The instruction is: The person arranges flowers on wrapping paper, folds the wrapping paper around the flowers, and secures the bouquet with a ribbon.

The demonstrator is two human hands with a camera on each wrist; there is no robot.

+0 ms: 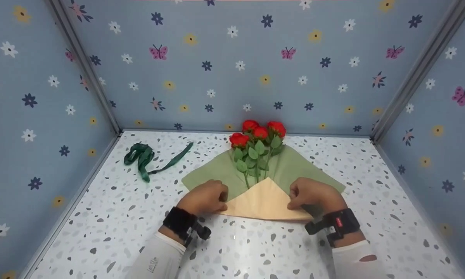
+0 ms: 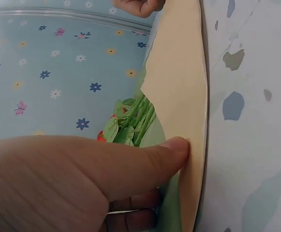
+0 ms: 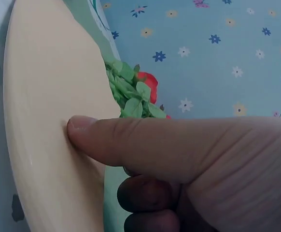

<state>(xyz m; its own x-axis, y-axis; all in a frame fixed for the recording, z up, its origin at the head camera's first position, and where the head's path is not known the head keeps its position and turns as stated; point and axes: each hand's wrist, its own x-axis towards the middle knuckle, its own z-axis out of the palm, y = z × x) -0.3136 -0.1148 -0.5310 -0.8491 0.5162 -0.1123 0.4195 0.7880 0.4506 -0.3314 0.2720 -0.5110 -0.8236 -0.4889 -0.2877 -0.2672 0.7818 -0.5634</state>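
Note:
A sheet of wrapping paper (image 1: 216, 168), green on its upper face, lies on the table with its near corner folded up into a tan flap (image 1: 261, 201). Several red roses (image 1: 260, 133) with green leaves lie on it, and the flap covers the lower ends of their stems. My left hand (image 1: 207, 197) pinches the flap's left end, thumb (image 2: 172, 151) on the tan side and other fingers curled beneath. At the opposite end, my right hand (image 1: 313, 193) pinches the paper, with its thumb (image 3: 90, 130) lying flat on the tan face.
A dark green ribbon (image 1: 141, 157) lies loosely bunched at the back left of the speckled table (image 1: 100, 217), one tail stretching right. Flower-patterned panels (image 1: 232, 69) enclose the table at the back and both sides. The rose heads overlap the back panel's foot.

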